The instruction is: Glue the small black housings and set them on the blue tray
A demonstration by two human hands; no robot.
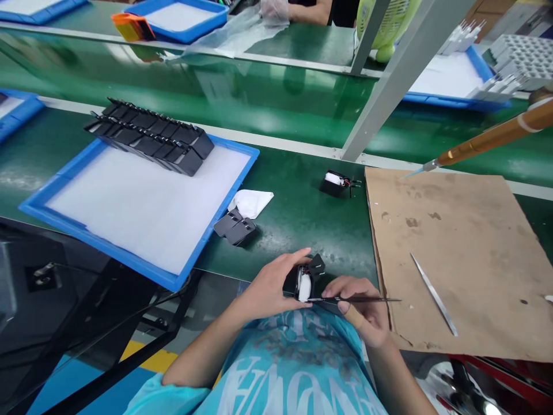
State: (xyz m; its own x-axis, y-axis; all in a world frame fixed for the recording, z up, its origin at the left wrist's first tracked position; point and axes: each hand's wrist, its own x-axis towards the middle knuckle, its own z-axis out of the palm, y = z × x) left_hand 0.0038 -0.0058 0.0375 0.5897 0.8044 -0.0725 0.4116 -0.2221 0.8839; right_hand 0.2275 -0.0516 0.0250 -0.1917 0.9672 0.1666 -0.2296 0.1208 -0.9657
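Observation:
My left hand (270,287) is wrapped around a small black plastic housing (290,281), held near the table's front edge. Inside the housing sits a white block (305,286), with thin wires beside it. A black flap with small prongs (318,265) stands at the housing's far side. Between the thumb and fingers of my right hand (365,308) are slim dark tweezers (375,299); their tip reaches the white block's near end. Left of my hands, two black covers (235,227) lie against a white folded piece (253,203).
A blue tray (181,279) lined with white holds rows of black housings (151,135). Another wired housing (337,183) lies beyond my hands. Silver tweezers (434,295) rest on cardboard (475,230), below a hanging orange tool (484,138). A grey post (389,86) rises behind; another person's arm (309,11) shows across.

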